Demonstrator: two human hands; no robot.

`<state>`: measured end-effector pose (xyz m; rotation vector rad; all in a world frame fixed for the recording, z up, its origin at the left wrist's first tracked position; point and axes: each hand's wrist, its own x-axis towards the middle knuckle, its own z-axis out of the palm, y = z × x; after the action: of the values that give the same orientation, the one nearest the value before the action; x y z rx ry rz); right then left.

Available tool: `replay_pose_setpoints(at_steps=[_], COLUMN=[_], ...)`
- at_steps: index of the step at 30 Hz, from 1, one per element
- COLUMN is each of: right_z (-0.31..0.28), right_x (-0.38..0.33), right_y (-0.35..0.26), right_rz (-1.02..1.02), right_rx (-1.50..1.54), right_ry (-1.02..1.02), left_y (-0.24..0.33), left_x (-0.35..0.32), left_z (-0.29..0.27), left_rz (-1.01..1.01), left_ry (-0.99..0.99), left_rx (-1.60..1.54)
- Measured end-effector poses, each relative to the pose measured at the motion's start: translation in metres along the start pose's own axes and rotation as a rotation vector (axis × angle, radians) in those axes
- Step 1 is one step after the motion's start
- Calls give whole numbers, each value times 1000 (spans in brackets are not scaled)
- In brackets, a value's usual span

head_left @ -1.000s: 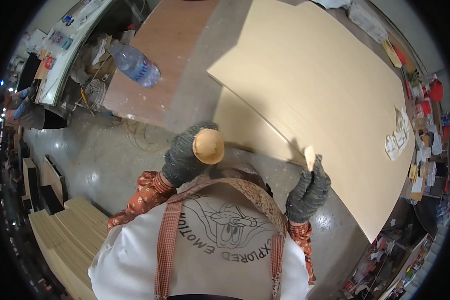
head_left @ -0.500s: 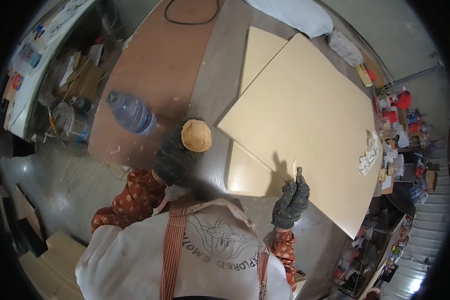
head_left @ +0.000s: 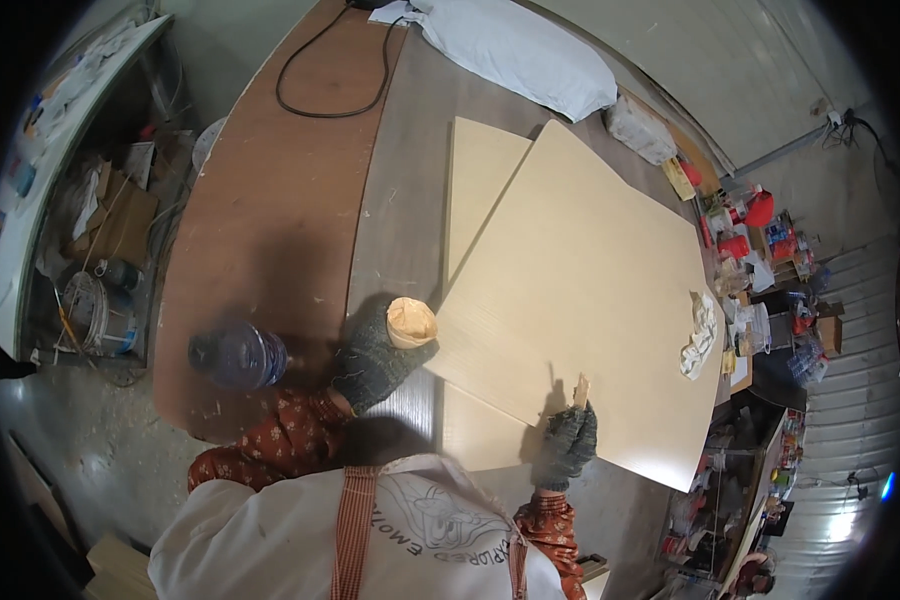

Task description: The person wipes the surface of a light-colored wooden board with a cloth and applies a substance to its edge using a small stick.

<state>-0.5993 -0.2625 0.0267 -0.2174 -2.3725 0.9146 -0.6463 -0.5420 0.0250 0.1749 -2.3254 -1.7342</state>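
My left hand (head_left: 378,355), in a dark grey knitted glove, is closed round a small round cup (head_left: 412,322) with tan, paste-like stuff in it. It is at the left corner of the upper cream board (head_left: 595,270). My right hand (head_left: 567,445), gloved alike, pinches a short flat tan stick (head_left: 582,388) that points away from me. That hand is over the board's near edge and casts a shadow on it. Beneath lies a second cream board (head_left: 478,425), partly covered. Left of my left hand is a clear bluish plastic bottle (head_left: 238,355).
A crumpled white cloth (head_left: 700,335) lies on the board's right side. A white sack (head_left: 515,55) and a black cable (head_left: 335,112) are at the table's far end. Cluttered shelves (head_left: 120,250) stand left. Bottles and boxes (head_left: 760,265) crowd the right.
The view has shifted, so the boards and bottle appear lower. My left hand with the cup has come nearer the board's corner. The stick in my right hand now shows its flat face.
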Motion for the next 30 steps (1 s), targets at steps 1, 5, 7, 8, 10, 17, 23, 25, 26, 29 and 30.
replay_pose_setpoints(at_steps=[1,5,7,8,10,17,23,25,26,29,30], right_z=[0,1,2,1,-2,1,-6,-8,-11,-21,-23], right_x=[0,8,10,10,11,13,15,17,18,22,24], right_y=[12,-7,-9,-9,-16,-31,-32,-36,-40,-25,-21], right_rz=[-116,51,-19,-71,14,253,192,151,130,141,-16], right_rx=[-123,-95,-184,-239,-175,101,169,159,183,186,120], right_ry=[20,32,54,37,-4,-47,-85,-46,-81,-196,-176], left_y=[1,-3,-3,-10,-12,-21,-19,0,8,15,12], left_x=[1,5,6,5,5,11,14,15,15,4,-1], left_z=[-2,-4,-4,-1,2,3,1,-1,-3,-4,-1], left_rz=[18,59,64,35,-36,17,-220,-346,-389,-406,-331], left_ry=[-20,-93,-138,-196,-245,-255,-323,-397,-422,-483,-432], left_rx=[-29,-90,-72,-50,-96,-130,-387,-427,-433,-406,-340])
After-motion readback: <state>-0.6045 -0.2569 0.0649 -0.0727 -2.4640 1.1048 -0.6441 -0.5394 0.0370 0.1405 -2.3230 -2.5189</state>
